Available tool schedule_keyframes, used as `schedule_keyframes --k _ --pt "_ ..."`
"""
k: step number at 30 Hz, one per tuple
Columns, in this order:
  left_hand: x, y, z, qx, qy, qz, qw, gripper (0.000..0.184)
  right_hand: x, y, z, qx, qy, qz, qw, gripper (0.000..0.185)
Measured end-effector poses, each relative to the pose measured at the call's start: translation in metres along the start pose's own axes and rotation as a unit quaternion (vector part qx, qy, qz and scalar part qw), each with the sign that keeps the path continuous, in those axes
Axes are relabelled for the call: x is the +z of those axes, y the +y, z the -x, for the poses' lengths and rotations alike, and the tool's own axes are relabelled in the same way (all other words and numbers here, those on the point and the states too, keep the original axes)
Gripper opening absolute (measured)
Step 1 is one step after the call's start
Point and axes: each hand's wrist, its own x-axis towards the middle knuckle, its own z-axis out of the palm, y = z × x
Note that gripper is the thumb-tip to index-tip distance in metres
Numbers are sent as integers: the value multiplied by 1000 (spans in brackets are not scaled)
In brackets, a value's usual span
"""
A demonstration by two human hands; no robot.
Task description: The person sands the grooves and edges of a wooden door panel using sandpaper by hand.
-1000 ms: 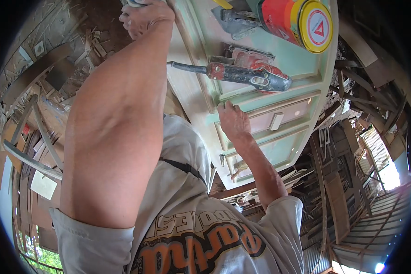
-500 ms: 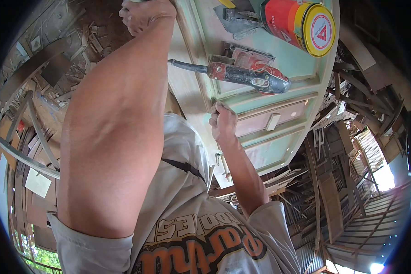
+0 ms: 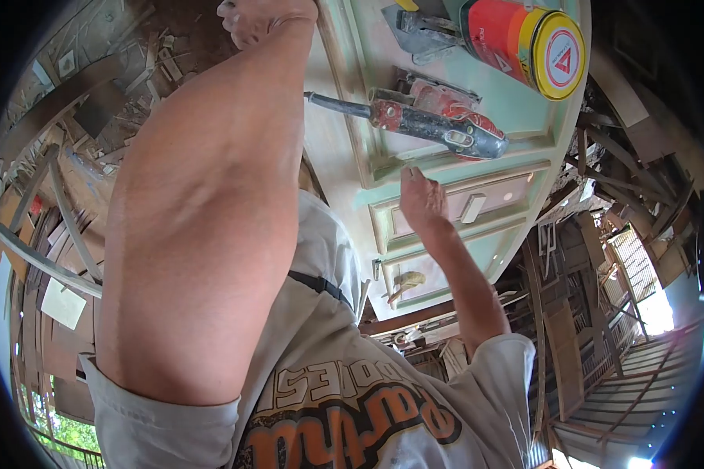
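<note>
My right hand [image 3: 424, 202] is over a pale green and cream panelled door [image 3: 438, 168], its fingertips close to a raised frame piece. Its fingers are bent and pressed together, hiding whatever may be in them. My left hand [image 3: 256, 19] is at the top, partly cut off by the image edge, with curled fingers; what they may grip is out of sight. On the door lies a red and black power sander [image 3: 438, 125] with its cord. Beside my right hand rests a small pale block [image 3: 472, 209]. Nearer my body is a curled tan piece [image 3: 409, 279].
A red can with a yellow rim [image 3: 508, 39] lies on its side at the door's far end, beside grey flat scrapers [image 3: 422, 33]. Wood offcuts [image 3: 156, 66] litter the floor on the left. Planks [image 3: 567, 344] stand at the right.
My right hand has shifted right across the door, uncovering the tan piece. The view has moved slightly, and my left hand sits higher in it. The sander and can look unmoved on the door.
</note>
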Motion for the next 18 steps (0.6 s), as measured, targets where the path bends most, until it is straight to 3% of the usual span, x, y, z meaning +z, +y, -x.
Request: schedule_keyframes --k 5,8,10,11,12,13,14,16,18 --pt "0 0 0 -1 -7 1 1000 45 26 -44 4 -15 40 -116 992 13" --pt "5 0 -4 -10 -4 -6 1000 46 36 -52 1 74 86 -242 964 8" --pt "4 1 2 -8 -13 -10 1000 47 46 -47 -3 147 87 -443 880 11" --pt "0 2 3 -27 -26 -15 999 56 50 -47 -2 155 97 -451 874 11" --pt "0 3 3 -46 -38 -20 998 64 54 -48 -3 221 45 -682 696 13" --pt "9 0 1 -45 -17 -37 998 62 58 -50 -3 260 -12 -853 453 15" --pt "10 -3 0 -28 -23 -35 999 62 57 -55 -3 261 -3 -860 439 15" --pt "12 -5 0 -34 -22 -69 997 60 36 -78 -7 230 41 -935 268 17" --pt "25 -10 -9 -10 -19 -64 998 56 13 -111 -9 266 103 -930 232 20"
